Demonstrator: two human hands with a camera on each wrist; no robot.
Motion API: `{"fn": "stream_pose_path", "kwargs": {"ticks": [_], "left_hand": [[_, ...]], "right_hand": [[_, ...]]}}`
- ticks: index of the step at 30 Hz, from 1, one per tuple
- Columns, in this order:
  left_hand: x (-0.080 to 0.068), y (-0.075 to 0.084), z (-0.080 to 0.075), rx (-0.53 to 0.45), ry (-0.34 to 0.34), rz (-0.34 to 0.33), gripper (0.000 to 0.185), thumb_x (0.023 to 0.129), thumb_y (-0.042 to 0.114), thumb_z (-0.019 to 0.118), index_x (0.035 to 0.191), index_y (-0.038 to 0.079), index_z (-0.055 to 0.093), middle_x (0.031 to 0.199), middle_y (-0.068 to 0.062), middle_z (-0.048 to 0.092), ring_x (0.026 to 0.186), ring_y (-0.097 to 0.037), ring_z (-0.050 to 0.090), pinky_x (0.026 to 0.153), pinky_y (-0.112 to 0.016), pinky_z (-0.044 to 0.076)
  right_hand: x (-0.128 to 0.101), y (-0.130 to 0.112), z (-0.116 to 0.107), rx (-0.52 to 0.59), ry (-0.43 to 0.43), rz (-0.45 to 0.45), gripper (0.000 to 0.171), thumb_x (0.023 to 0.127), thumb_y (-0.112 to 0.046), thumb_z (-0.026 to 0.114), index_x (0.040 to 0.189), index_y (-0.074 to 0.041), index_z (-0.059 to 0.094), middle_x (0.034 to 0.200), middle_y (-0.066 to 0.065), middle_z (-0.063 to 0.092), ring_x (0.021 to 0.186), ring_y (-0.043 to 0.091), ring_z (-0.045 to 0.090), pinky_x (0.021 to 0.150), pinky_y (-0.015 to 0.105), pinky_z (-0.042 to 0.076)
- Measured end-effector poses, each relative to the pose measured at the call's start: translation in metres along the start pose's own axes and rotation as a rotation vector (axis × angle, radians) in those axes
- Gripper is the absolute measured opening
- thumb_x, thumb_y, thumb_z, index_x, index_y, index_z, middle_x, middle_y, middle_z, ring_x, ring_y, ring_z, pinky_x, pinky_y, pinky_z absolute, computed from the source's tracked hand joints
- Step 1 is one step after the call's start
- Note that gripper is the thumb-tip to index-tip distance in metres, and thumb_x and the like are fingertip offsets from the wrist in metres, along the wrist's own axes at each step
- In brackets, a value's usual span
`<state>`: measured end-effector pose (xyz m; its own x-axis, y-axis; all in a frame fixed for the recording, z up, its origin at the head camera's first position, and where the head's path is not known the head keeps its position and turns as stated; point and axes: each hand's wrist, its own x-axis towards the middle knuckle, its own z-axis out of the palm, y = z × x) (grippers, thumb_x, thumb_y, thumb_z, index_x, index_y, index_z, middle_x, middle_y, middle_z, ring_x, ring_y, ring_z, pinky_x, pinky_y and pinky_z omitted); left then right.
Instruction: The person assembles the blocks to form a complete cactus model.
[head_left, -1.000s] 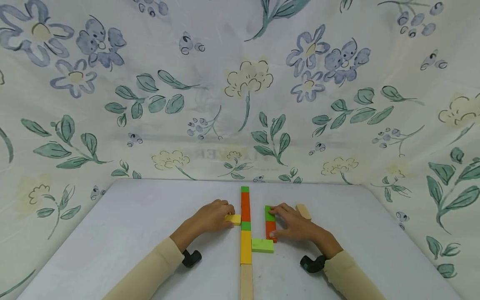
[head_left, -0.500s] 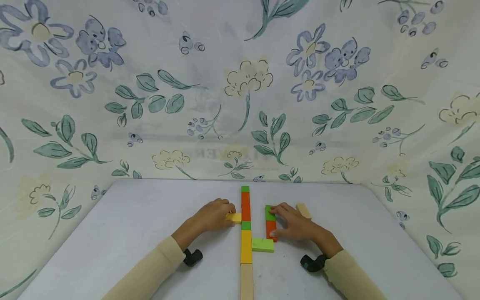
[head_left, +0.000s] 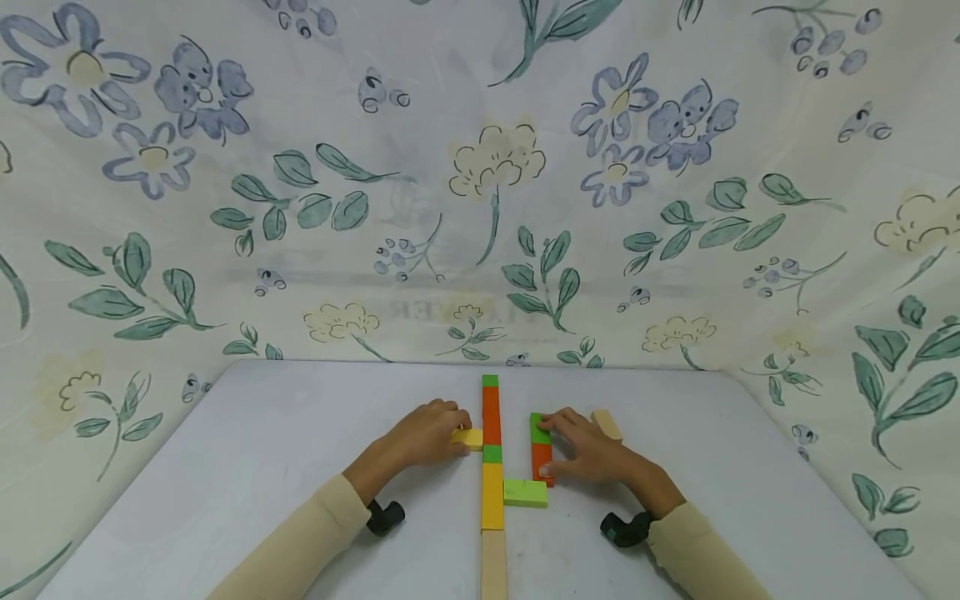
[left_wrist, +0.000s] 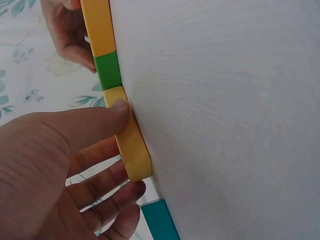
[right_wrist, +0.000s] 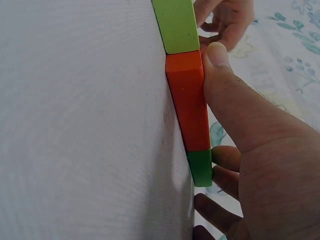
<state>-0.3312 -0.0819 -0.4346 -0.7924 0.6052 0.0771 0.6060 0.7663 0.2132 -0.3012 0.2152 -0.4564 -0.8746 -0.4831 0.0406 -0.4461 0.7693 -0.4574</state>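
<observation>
My left hand [head_left: 423, 433] pinches a pale yellow block [head_left: 471, 439], thumb along one face and a finger behind it. That block lies crosswise, its end at the left side of a straight row of blocks, by a small green block [head_left: 492, 454] and an orange block [head_left: 491, 417]. Across the row, my right hand [head_left: 588, 448] holds an orange block [head_left: 541, 457] and a green block [head_left: 536, 425] set end to end. In the right wrist view its thumb is on the orange block [right_wrist: 190, 110], fingers touching the green block [right_wrist: 201, 170]. A light green block [head_left: 525, 493] joins them to the row.
The row continues toward me with a yellow block [head_left: 492, 497] and a plain wooden block [head_left: 492, 565]; a green block [head_left: 490, 380] tops its far end. A beige block [head_left: 606, 422] lies behind my right hand. In the left wrist view a teal block [left_wrist: 160, 220] lies below my fingers.
</observation>
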Motion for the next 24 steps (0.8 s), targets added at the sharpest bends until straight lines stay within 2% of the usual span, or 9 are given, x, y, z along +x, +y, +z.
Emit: {"fn": "stream_pose_path", "kwargs": {"ticks": [5,14,24], "left_hand": [[-0.002,0.001,-0.003,-0.005,0.01,0.008,0.033,0.077,0.037,0.074,0.105,0.02,0.068,0.098,0.004,0.063,0.083,-0.011,0.049,0.077,-0.026,0.047],[-0.003,0.002,-0.007,-0.012,0.087,0.035,0.028,0.084,0.037,0.066,0.105,0.02,0.068,0.101,0.003,0.063,0.092,-0.014,0.052,0.082,-0.032,0.048],[-0.013,0.007,-0.011,-0.021,0.084,0.046,0.026,0.084,0.037,0.066,0.104,0.021,0.068,0.098,0.006,0.063,0.088,-0.011,0.05,0.079,-0.028,0.047]], "right_hand": [[0.0,-0.001,0.0,-0.007,-0.006,0.006,0.072,0.072,-0.064,0.063,0.13,-0.026,0.046,0.138,-0.006,0.041,0.13,0.019,0.037,0.105,0.05,0.036],[-0.001,-0.004,-0.002,-0.013,-0.021,0.026,0.071,0.073,-0.063,0.065,0.13,-0.025,0.047,0.139,-0.005,0.04,0.13,0.019,0.037,0.106,0.048,0.036],[-0.002,-0.005,-0.004,-0.009,-0.019,0.02,0.071,0.073,-0.061,0.065,0.131,-0.024,0.046,0.14,-0.004,0.04,0.13,0.019,0.037,0.106,0.048,0.037]]}}
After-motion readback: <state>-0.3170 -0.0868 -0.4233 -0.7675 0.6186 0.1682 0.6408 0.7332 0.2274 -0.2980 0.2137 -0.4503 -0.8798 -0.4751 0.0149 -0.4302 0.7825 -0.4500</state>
